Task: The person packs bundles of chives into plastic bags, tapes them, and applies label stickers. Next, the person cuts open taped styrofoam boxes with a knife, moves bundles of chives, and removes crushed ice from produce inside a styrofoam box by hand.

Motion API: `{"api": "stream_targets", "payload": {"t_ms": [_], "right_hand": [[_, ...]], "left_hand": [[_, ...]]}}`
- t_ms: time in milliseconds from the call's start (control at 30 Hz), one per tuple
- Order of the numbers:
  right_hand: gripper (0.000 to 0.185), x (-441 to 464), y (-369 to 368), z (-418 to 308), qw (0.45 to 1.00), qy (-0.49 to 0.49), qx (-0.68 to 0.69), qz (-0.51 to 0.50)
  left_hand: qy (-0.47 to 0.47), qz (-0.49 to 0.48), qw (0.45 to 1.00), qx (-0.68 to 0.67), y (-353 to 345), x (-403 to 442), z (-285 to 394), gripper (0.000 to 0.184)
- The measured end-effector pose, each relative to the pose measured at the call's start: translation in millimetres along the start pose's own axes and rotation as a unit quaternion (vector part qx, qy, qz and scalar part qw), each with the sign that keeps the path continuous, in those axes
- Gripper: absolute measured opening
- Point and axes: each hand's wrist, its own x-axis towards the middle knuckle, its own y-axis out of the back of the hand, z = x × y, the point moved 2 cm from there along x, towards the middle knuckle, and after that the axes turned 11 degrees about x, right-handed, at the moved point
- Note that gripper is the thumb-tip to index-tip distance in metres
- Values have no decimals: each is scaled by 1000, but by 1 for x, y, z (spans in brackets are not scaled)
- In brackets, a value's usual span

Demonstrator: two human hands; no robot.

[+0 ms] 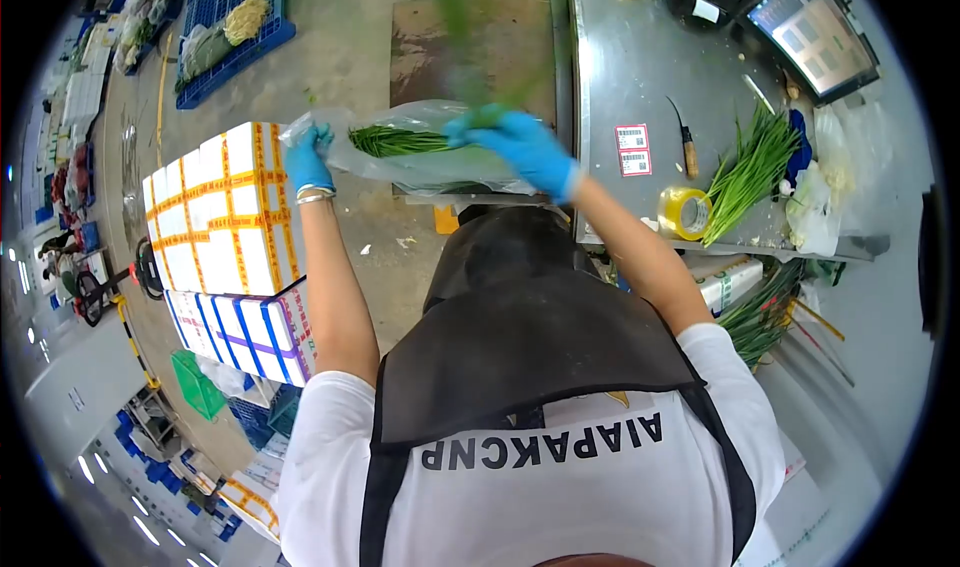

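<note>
White fabric T-shirt (530, 507) foremost, a clear plastic bag (462, 175) of slim green stalks (398, 142), likely light, slippery, best cradled mid-bundle, reaches from a blue-gloved left hand (308, 160) pinching its end to a blurred, blue-gloved right hand (524, 151) whose grip I cannot tell.

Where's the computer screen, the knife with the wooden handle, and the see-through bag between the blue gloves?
Computer screen (812, 39): head view, middle of its lit front.
Knife (690, 157): head view, on its wooden handle.
See-through bag (425, 171): head view, on its plastic below the green stalks.
</note>
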Motion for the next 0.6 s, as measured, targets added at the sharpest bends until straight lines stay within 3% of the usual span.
{"api": "stream_targets", "payload": {"t_ms": [33,67,100,167,267,333,367,400,433,467,533,600], "right_hand": [[25,19,-6,42,994,34,-97,-40],[25,33,0,90,962,-51,-264,-53],[25,43,11,134,894,-132,-423,-63],[24,42,54,203,718,-209,-645,-155],[21,33,93,272,738,-189,-642,-85],[19,33,53,192,743,-189,-640,-48],[23,30,41,167,789,-143,-595,-61],[29,19,27,132,825,-17,-564,-19],[37,13,13,95,814,9,-580,-41],[33,5,0,65,821,33,-570,-13],[34,-9,-7,27,849,33,-527,18],[35,-19,-11,-5,875,59,-472,91]], "left_hand": [[12,16,998,-52,-6,-8,19,28],[24,33,994,-104,-6,-13,28,22],[-75,18,997,-17,4,-7,23,15],[-67,-11,998,6,8,-29,43,16],[-87,-48,993,62,12,-44,48,19],[-210,-110,953,188,26,-36,33,16],[-137,-118,971,157,30,-43,39,17],[-86,-60,991,86,33,-51,35,39],[-104,22,984,142,44,-53,25,51],[-118,110,967,198,54,-54,15,63],[-146,191,931,275,59,-73,43,75],[-134,230,915,304,51,-94,80,73]]}}
